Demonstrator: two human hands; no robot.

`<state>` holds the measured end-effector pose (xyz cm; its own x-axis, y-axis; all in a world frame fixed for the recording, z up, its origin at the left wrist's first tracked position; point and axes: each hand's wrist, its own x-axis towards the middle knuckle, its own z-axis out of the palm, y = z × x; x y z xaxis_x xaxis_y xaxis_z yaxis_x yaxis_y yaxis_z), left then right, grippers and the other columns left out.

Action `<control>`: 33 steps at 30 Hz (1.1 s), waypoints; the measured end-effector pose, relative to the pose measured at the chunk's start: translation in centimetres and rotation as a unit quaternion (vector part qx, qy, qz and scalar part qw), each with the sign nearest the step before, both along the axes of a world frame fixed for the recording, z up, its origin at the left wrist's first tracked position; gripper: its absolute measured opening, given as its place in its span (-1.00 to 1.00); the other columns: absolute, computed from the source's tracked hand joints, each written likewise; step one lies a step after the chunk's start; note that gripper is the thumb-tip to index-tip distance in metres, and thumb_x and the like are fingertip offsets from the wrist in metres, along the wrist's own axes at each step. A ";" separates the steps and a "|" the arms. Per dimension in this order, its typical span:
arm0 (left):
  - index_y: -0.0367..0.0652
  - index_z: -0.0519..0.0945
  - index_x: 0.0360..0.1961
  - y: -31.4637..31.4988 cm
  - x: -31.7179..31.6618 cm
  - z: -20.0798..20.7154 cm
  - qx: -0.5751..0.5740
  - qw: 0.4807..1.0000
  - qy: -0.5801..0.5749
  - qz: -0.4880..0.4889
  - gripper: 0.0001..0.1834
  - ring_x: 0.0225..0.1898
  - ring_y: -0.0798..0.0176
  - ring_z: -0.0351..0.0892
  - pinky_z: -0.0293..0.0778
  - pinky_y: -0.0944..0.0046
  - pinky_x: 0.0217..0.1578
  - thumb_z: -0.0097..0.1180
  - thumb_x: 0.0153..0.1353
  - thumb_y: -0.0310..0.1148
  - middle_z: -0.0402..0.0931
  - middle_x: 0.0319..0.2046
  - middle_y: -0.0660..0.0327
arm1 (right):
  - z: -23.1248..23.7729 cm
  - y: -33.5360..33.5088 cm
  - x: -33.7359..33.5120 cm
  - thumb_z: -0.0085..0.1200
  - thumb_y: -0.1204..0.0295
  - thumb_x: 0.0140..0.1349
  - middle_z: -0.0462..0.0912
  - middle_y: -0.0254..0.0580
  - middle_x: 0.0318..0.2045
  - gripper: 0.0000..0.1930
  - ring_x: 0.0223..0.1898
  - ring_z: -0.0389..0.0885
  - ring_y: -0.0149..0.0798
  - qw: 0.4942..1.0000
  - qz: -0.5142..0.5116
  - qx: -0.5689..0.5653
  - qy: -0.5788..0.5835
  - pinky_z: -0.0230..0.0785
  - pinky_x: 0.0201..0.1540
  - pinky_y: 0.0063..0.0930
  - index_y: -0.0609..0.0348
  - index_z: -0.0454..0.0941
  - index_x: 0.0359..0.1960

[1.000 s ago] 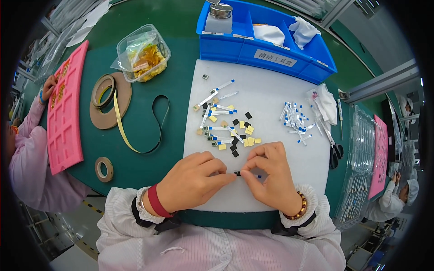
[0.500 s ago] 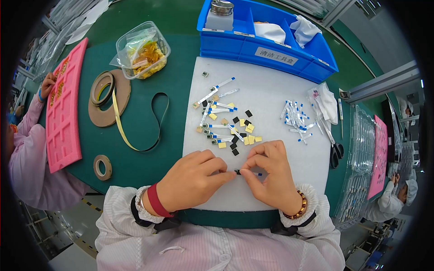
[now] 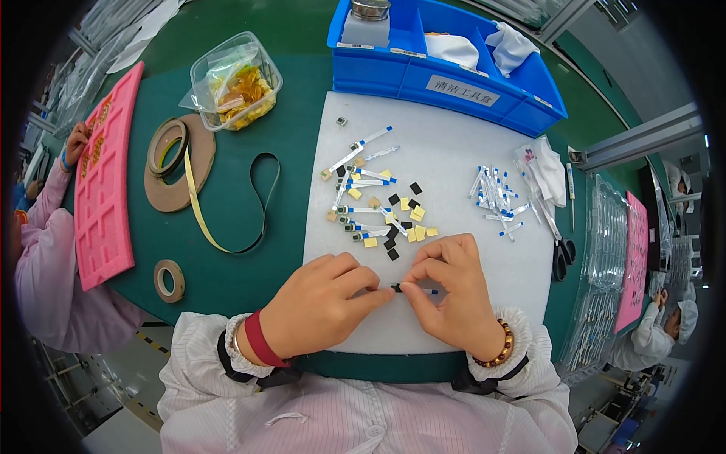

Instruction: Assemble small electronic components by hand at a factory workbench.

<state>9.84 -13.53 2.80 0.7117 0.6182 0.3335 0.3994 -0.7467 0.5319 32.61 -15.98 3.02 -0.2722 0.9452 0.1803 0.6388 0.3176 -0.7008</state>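
Close together near the front of a white foam sheet [image 3: 344,306], both my hands work on one small ribbon cable [image 3: 429,291]. Its dark end [image 3: 397,287] sits between my fingertips, and its blue tip sticks out to the right under my right hand [image 3: 446,284]. My right thumb and index finger pinch that dark end. My left hand [image 3: 321,299] has thumb and index finger pressed together at its left side; whether they grip it is hard to see. Just beyond lie black foam squares [image 3: 392,254], yellow-backed squares [image 3: 432,231] and several ribbon cables [image 3: 369,229] with small square modules.
A blue divided bin [image 3: 454,91] stands at the back. To the right are a pile of ribbon cables [image 3: 495,193], black-handled scissors [image 3: 560,261] and clear trays [image 3: 597,280]. Tape rolls [image 3: 169,281], a clear tub [image 3: 236,83] and a pink foam tray [image 3: 106,219] beside another person occupy the left.
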 end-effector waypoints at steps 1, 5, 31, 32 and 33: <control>-0.06 0.77 -0.18 0.0 0.0 0.0 -0.001 1.000 -0.001 0.001 -0.65 -0.32 0.22 0.54 0.51 0.28 -0.34 0.34 -0.08 -0.53 0.58 -0.34 0.30 | 0.0 0.0 0.0 0.37 0.59 -0.07 0.58 -0.23 -0.22 -0.83 -0.07 0.42 -0.09 1.000 0.005 0.003 -0.007 0.32 -0.04 -0.32 0.16 0.62 -0.44; -0.04 0.77 -0.17 0.0 0.0 0.1 0.003 1.000 0.000 -0.003 -0.63 -0.33 0.25 0.52 0.50 0.30 -0.35 0.33 -0.10 -0.53 0.57 -0.35 0.33 | -0.1 -0.1 -0.1 0.35 0.56 -0.06 0.58 -0.25 -0.25 -0.86 -0.09 0.42 -0.07 1.000 -0.004 -0.001 0.003 0.29 -0.01 -0.25 0.12 0.62 -0.46; -0.32 0.67 -0.07 -1.5 0.3 0.2 0.105 0.987 0.119 -0.038 -0.64 -0.23 0.23 0.42 0.34 0.31 -0.30 0.14 0.11 -0.40 0.42 -0.23 0.24 | -0.1 -0.2 -0.4 0.34 0.59 -0.09 0.55 -0.21 -0.30 -0.83 -0.17 0.47 -0.08 0.999 0.003 0.021 -0.031 0.34 -0.10 -0.27 0.13 0.59 -0.46; -0.32 0.67 -0.07 -1.6 0.3 0.2 0.109 0.986 0.122 -0.036 -0.64 -0.23 0.23 0.42 0.34 0.31 -0.30 0.14 0.11 -0.40 0.42 -0.23 0.24 | -0.1 -0.2 -0.4 0.34 0.59 -0.09 0.55 -0.21 -0.30 -0.83 -0.17 0.47 -0.08 0.999 0.003 0.021 -0.030 0.34 -0.10 -0.27 0.13 0.59 -0.46; -0.32 0.67 -0.07 -1.6 0.3 0.2 0.108 0.986 0.123 -0.037 -0.64 -0.23 0.23 0.42 0.34 0.31 -0.30 0.14 0.11 -0.40 0.42 -0.23 0.24 | -0.1 -0.1 -0.4 0.34 0.59 -0.09 0.55 -0.21 -0.30 -0.82 -0.17 0.47 -0.07 0.999 0.003 0.020 -0.032 0.34 -0.11 -0.27 0.13 0.59 -0.46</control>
<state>10.16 -15.10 2.99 0.8275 0.4957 0.2637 0.4371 -0.8635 0.2515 32.26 -16.12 2.93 -0.2899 0.9359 0.2001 0.6802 0.3486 -0.6448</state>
